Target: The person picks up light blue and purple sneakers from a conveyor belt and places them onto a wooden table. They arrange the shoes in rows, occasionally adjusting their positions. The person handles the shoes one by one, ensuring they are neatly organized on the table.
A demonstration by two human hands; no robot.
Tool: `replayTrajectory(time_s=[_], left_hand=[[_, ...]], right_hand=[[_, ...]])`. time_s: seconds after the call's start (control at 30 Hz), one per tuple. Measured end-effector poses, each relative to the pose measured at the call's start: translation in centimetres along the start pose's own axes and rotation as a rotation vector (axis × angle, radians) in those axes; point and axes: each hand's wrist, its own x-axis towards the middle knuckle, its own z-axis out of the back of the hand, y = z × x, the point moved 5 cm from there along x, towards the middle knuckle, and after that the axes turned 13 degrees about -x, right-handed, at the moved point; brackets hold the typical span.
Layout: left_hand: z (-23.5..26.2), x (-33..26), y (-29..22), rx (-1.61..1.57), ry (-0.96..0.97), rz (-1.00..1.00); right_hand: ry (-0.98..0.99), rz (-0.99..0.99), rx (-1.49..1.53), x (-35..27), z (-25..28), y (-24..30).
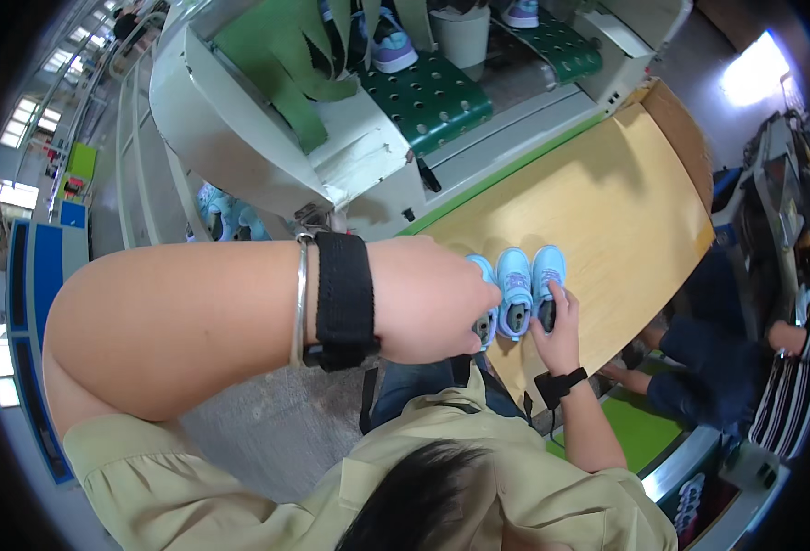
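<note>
Light-blue sneakers [514,275] at both hands.
The left hand [440,298], fingers curled, partly covers the leftmost sneaker [484,267]; its grip I cannot tell. The right hand [561,328], narrowly parted, holds the rightmost sneaker [548,266] around its heel, the middle sneaker [514,292] just left of it.
</note>
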Motion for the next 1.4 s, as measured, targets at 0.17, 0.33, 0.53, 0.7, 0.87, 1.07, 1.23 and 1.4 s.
replayTrajectory(time_s=[0.17, 0.33, 0.53, 0.7, 0.87, 1.07, 1.23, 1.4], left_hand=[[-0.5, -0.3, -0.3, -0.007, -0.075, -0.123], [-0.3, -0.4, -2.7, -0.041, -0.071, -0.219], [-0.7, -0.5, -1.9, -0.035, -0.018, -0.206], [-0.7, -0.8, -4.8, -0.021, -0.011, 0.016], [-0.3, -1.8, -6.1, -0.151, -0.048, 0.073], [-0.1, -1.7, -6.3, -0.038, -0.059, 0.17], [-0.1, -2.0, -4.9, -0.095, -0.1, 0.072], [0.0, -1.6, -4.4, -0.115, -0.088, 0.096]], right_hand=[[-0.145, 0.015, 0.05, -4.9, 1.6, -1.6], [0.078, -0.075, -0.636, -12.5, 0.9, -5.9], [0.338, -0.208, -0.555, -11.7, -1.2, -5.0], [0.39, -0.396, -0.369, -13.2, -1.0, -6.8], [0.396, -0.403, -0.349, -12.1, -2.1, -7.6], [0.375, -0.398, -0.354, -12.6, -2.5, -7.2], [0.35, -0.361, -0.367, -11.6, -2.0, -7.0], [0.344, -0.36, -0.37, -11.8, -2.6, -7.8]])
